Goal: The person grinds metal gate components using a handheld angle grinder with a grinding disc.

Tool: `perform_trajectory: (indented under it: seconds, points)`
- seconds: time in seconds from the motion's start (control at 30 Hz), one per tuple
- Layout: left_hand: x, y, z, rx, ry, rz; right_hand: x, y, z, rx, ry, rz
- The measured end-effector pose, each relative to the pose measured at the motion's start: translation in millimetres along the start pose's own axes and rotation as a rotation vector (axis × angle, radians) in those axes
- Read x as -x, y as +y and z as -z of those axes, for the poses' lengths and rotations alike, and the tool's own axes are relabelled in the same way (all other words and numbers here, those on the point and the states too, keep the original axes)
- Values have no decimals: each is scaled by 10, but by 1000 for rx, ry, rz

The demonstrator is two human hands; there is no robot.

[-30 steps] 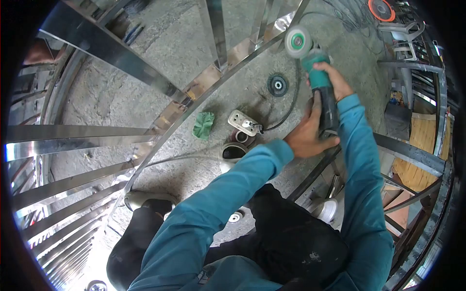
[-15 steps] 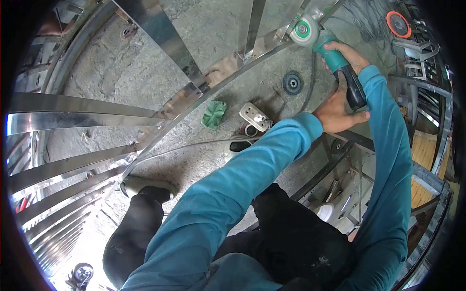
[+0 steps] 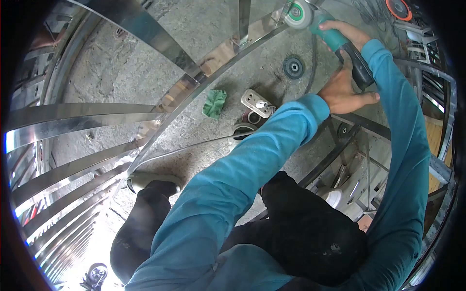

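An angle grinder [image 3: 335,41] with a teal body and black rear handle is in both my hands at the upper right. My right hand [image 3: 347,33] wraps the teal body near its head. Further back, my left hand [image 3: 342,92] grips the black rear part, thumb stretched out to the side. The grinder's pale disc [image 3: 297,14] with a green centre is right at the shiny metal rail [image 3: 218,59] of a barred frame. Part of the grinder's underside is hidden by my fingers.
On the concrete floor lie a dark spare disc [image 3: 293,67], a white power strip [image 3: 257,103] with a plug in it, and a green cloth [image 3: 214,104]. A grey cable [image 3: 194,146] crosses near my feet. An orange-rimmed disc [image 3: 398,8] lies at the upper right. Metal bars [image 3: 82,116] stand left.
The view has shifted slightly, so the floor items appear a little higher and to the right. Both hands still hold the grinder, its disc remaining at the rail.
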State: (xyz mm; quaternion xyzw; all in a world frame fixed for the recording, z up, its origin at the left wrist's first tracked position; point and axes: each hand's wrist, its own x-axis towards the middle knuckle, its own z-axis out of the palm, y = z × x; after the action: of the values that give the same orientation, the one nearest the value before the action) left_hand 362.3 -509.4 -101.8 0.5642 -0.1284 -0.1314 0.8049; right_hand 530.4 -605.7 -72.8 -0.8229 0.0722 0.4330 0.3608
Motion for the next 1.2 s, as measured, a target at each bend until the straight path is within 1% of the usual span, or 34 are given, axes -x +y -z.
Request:
perform_trajectory:
  seconds: [0.07,0.2,0.3,0.37,0.4,0.43,0.47,0.5,0.57,0.6,0.67,0.8,0.87,0.9,0.97,1.13,1.2]
  points:
    - [0,-17,16,-6,32,5,1,-32,-38,-1,28,-3]
    - [69,14,43,22,21,35,65,-50,-117,16,83,7]
    - [150,9,35,85,6,29,212,-4,-173,-11,76,-16]
    - [226,16,6,101,-77,33,255,110,-139,-54,56,-34]
    - [267,4,-40,103,-80,33,359,142,-186,-50,83,11]
    - [303,-15,-91,35,-62,0,434,168,-230,-45,107,57]
    - [317,-41,-115,-32,-43,-32,464,224,-241,-83,145,73]
    - [319,-45,-106,-29,-41,-30,457,263,-214,-82,143,70]
    - [304,-38,-115,-33,-41,-15,466,330,-130,-233,171,88]
    - [284,11,-92,-31,-44,-17,461,335,-80,-232,176,87]
    - [244,105,1,100,-71,-21,423,313,17,-324,145,34]
    - [228,120,31,70,-56,-8,371,203,-114,-352,141,66]
    - [244,89,26,63,15,-12,276,198,-157,-298,55,78]
    - [246,86,31,62,1,-17,233,203,-169,-303,69,81]
    - [268,79,65,55,54,-4,159,206,-215,-243,47,63]
    - [256,33,103,76,34,26,104,223,-224,-239,16,60]
    - [224,-11,97,68,50,-8,94,240,-210,-258,44,64]
